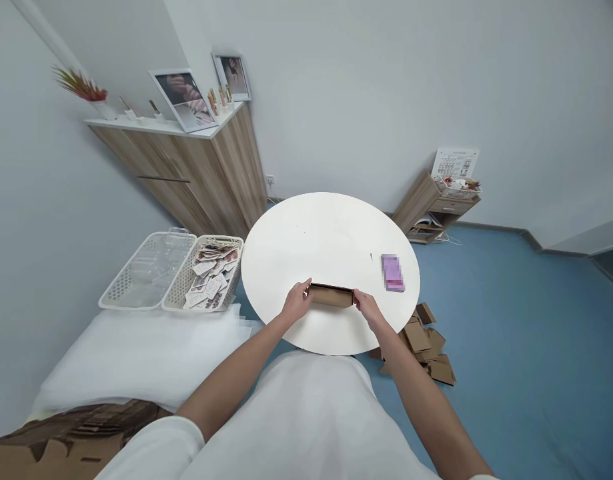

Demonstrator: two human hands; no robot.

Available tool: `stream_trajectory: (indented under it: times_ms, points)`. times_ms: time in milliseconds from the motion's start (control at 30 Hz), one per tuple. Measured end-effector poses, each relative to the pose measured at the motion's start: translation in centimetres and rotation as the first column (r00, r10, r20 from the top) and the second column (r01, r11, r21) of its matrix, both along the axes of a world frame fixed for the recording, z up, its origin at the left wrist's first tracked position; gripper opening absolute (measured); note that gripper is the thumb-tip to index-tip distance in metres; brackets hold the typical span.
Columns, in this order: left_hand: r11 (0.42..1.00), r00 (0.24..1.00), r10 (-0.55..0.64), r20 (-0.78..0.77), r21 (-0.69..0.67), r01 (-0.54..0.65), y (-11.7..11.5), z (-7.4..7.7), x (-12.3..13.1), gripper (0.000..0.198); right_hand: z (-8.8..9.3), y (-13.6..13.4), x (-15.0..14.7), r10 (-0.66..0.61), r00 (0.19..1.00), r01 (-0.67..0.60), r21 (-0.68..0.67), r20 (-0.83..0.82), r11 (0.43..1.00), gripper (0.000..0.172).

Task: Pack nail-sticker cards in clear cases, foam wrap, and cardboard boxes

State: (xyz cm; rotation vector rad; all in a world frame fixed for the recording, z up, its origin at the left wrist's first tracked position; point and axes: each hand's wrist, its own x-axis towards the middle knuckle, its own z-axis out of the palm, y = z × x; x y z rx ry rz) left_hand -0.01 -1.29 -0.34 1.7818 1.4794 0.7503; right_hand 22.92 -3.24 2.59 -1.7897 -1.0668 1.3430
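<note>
Cardboard box (331, 297) is held over the near part of the white table (326, 230), its long axis laid left to right. Its left end is pinched by the nearly closed left hand (296, 301), its right by the similarly curled right hand (367, 308). Print on cards (213, 277) in a basket (180, 283) and a sheet (455, 162) by the wall (366, 127) is too small to read.

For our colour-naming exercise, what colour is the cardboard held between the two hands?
The cardboard is brown; the head view shows it best.
</note>
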Motion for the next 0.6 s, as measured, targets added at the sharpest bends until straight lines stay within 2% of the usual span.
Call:
stream_trajectory:
  times_ms: [100,233,367,600]
  points:
    - [0.988,0.989,0.042,0.144,-0.153,-0.020,0.3,0.8,-0.3,0.045,-0.2,0.2,0.0,-0.017,1.000,0.017,-0.009,-0.024,1.000,0.038]
    - [0.938,0.948,0.095,0.304,-0.346,0.017,1.2,2.0,-0.5,0.052,-0.5,0.5,-0.2,-0.062,0.997,0.061,-0.024,-0.043,0.998,0.041]
    - [0.918,0.939,0.111,0.325,-0.397,0.029,2.2,2.4,-0.3,0.053,-0.8,1.2,-0.3,-0.084,0.996,0.083,-0.036,-0.006,0.996,0.043]
    - [0.861,0.952,0.137,0.275,-0.508,0.023,3.4,2.1,-0.6,0.048,-0.9,1.8,-0.2,-0.038,0.996,0.042,-0.036,0.081,0.998,0.044]
